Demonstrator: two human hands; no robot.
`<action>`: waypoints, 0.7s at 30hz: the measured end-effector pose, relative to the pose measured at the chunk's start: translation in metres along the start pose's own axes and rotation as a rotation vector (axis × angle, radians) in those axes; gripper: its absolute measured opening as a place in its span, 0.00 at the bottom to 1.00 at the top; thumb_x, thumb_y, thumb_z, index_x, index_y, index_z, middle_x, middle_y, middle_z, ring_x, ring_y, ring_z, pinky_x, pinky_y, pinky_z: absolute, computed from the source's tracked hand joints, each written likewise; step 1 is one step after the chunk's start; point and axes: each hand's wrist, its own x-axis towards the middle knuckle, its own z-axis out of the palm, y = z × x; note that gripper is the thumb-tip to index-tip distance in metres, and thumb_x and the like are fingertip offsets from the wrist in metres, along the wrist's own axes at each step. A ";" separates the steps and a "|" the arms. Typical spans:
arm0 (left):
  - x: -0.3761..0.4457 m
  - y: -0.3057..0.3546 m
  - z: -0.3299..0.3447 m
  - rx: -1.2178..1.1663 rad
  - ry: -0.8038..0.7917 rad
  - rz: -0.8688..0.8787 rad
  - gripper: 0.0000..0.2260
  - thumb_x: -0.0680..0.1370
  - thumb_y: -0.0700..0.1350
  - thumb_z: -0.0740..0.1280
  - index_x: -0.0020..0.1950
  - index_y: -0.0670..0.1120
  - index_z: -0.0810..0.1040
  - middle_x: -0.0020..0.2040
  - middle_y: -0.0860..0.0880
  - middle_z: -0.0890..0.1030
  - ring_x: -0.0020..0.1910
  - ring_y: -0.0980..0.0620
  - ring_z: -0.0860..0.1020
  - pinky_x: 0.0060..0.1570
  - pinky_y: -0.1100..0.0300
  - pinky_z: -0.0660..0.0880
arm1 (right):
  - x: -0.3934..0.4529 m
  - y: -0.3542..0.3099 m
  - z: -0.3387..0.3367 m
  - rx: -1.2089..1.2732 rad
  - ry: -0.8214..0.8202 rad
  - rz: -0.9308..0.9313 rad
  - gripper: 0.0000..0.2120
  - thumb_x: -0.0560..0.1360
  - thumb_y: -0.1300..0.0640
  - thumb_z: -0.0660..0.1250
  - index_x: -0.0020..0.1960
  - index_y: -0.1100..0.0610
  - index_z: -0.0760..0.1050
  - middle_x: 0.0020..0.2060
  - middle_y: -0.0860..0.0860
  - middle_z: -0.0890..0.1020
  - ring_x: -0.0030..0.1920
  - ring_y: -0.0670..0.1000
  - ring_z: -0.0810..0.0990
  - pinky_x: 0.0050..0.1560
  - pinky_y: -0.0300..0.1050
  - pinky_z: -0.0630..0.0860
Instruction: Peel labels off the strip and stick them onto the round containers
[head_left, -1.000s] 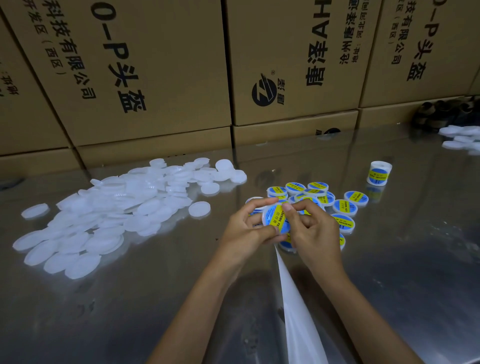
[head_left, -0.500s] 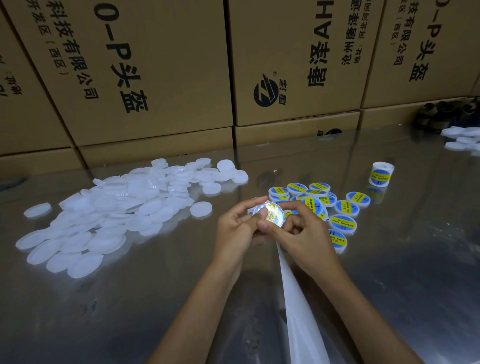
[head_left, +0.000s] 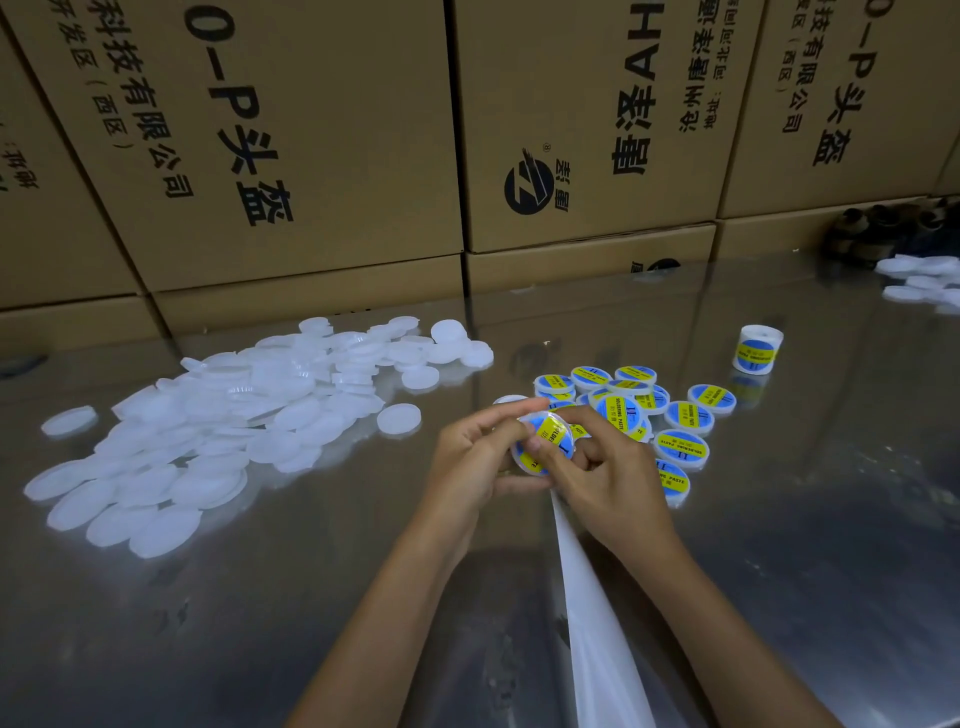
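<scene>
Turned since half a second ago: round container (head_left: 544, 441) now showing its blue-and-yellow label face toward the camera (previously glaring, print washed out), both hands in nearly the same spot above the table.

Held between two hands just above a shiny metal table (head_left: 779, 519). Left hand (head_left: 472, 457) curled round the container's left rim, index finger stretched over the top edge, lower fingers cupped beneath. Right hand (head_left: 602, 478) grasping from the right, thumb pressed onto the yellow band of the label, other fingers bent behind. Label reading partly "SOLDE", rest covered by the thumb.

White backing strip (head_left: 587, 613) running from under the right palm down toward the bottom edge of the view, widening as it nears the camera; whether the right hand also pinches it cannot be told.

Cluster of labelled containers (head_left: 680, 418) lying flat on the table just beyond and right of the hands, about ten, same blue-and-yellow "SOLDERING PASTE" sticker on each. One labelled container on its side (head_left: 756, 351), apart, farther right.

Large heap of plain white lids or containers (head_left: 234, 415) spread across the left of the table, well apart from the hands. Smaller white pile (head_left: 924, 278) at the far right edge, beside some dark blurred objects.

Wall of brown cardboard cartons (head_left: 311, 156) behind the table, printed in black Chinese characters and a round logo, reflected dimly in the metal.
</scene>
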 end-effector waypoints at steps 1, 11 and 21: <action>0.000 0.000 -0.001 0.002 -0.015 -0.002 0.14 0.79 0.35 0.64 0.53 0.47 0.87 0.53 0.39 0.85 0.54 0.39 0.84 0.42 0.52 0.83 | 0.000 0.000 0.000 0.000 0.011 0.008 0.13 0.73 0.36 0.67 0.49 0.44 0.77 0.21 0.47 0.67 0.24 0.47 0.66 0.28 0.44 0.63; -0.003 -0.006 0.004 0.122 -0.091 0.068 0.20 0.76 0.28 0.66 0.62 0.47 0.82 0.52 0.40 0.85 0.48 0.46 0.85 0.46 0.55 0.83 | 0.004 0.001 -0.002 0.240 0.100 0.085 0.09 0.80 0.57 0.66 0.42 0.48 0.80 0.28 0.40 0.80 0.29 0.40 0.76 0.32 0.29 0.68; -0.001 -0.004 -0.007 0.049 0.090 0.085 0.09 0.79 0.39 0.70 0.58 0.46 0.84 0.49 0.42 0.87 0.44 0.47 0.84 0.40 0.54 0.84 | -0.002 0.000 0.005 0.108 -0.134 0.075 0.12 0.73 0.41 0.70 0.51 0.47 0.76 0.19 0.45 0.67 0.22 0.44 0.65 0.28 0.36 0.61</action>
